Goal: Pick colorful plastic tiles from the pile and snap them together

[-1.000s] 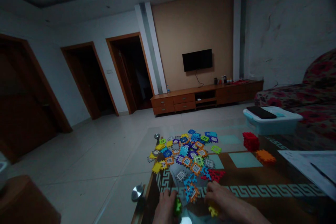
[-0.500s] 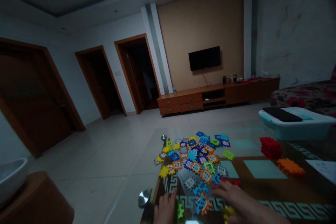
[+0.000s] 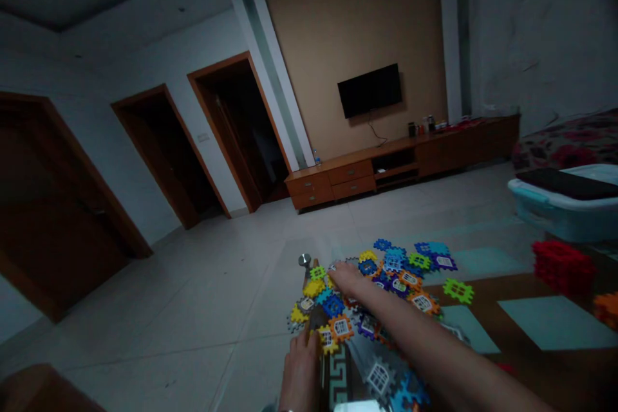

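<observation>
On the desk (image 3: 531,328), the right hand (image 3: 348,277) is reaching open into light, stiff tiles (image 3: 396,270), best pinched by their notched edges, while the left hand (image 3: 300,370) is resting empty.

A dim living room. A black wall-mounted television (image 3: 369,90) hangs upper centre on a tan wall, above a long low wooden cabinet (image 3: 400,162). Three dark wooden doorways line the left side. At right, a pale blue plastic storage box (image 3: 555,214) sits above a stack of red pieces (image 3: 562,267). A floral sofa (image 3: 564,145) stands behind.
</observation>
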`<act>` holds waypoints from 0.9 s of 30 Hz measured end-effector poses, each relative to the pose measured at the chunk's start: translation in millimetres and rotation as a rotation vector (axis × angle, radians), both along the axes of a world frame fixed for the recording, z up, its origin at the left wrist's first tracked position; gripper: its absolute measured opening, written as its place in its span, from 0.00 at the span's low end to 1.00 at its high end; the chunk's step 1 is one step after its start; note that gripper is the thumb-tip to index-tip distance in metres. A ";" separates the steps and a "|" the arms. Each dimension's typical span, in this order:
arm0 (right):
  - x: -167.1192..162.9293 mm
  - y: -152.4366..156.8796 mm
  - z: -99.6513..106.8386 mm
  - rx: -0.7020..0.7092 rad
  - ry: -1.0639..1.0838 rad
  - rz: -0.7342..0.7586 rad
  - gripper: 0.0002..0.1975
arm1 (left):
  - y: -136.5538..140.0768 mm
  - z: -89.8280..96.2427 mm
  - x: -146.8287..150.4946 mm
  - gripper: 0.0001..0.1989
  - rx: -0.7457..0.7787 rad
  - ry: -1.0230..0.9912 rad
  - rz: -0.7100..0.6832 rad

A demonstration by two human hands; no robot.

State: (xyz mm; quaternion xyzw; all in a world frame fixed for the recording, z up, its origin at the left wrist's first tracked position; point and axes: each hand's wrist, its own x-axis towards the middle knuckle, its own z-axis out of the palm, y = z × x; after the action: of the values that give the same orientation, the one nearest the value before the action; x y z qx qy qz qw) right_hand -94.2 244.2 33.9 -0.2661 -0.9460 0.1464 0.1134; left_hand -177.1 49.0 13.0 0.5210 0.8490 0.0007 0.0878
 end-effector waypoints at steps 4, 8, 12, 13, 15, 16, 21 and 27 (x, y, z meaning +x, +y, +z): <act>-14.0 3.5 -3.7 -0.009 -0.131 -0.067 0.15 | -4.2 -8.8 -16.9 0.30 0.228 -0.194 0.010; 7.1 -8.3 19.3 0.045 -0.086 -0.071 0.14 | -20.1 -5.9 -29.1 0.29 0.275 -0.277 0.144; 69.8 -28.9 39.4 0.063 0.006 -0.044 0.24 | -35.1 -3.5 -30.3 0.27 0.112 -0.073 0.139; 92.5 -36.0 38.2 0.039 0.026 -0.024 0.28 | -37.2 -4.0 -29.0 0.28 0.082 -0.027 0.122; 143.2 -54.4 28.1 -0.082 0.110 0.054 0.35 | -38.8 -5.5 -25.4 0.27 0.041 0.047 0.100; 169.5 -65.9 20.6 -0.142 0.136 0.083 0.37 | -38.5 -5.8 -23.5 0.25 0.030 0.079 0.084; 271.7 -130.9 -5.0 -0.310 0.160 0.074 0.38 | -32.1 5.9 -15.6 0.23 -0.034 0.175 0.057; 297.0 -164.9 -3.5 -0.202 0.162 0.032 0.26 | -30.3 32.2 -7.6 0.31 -0.101 0.125 0.136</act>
State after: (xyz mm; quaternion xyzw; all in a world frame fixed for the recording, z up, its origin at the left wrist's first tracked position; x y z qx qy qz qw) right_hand 202.8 79.4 30.5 -0.2481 -0.9184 0.2637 0.1595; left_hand -184.7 18.7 45.2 0.4563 0.8851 -0.0685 0.0606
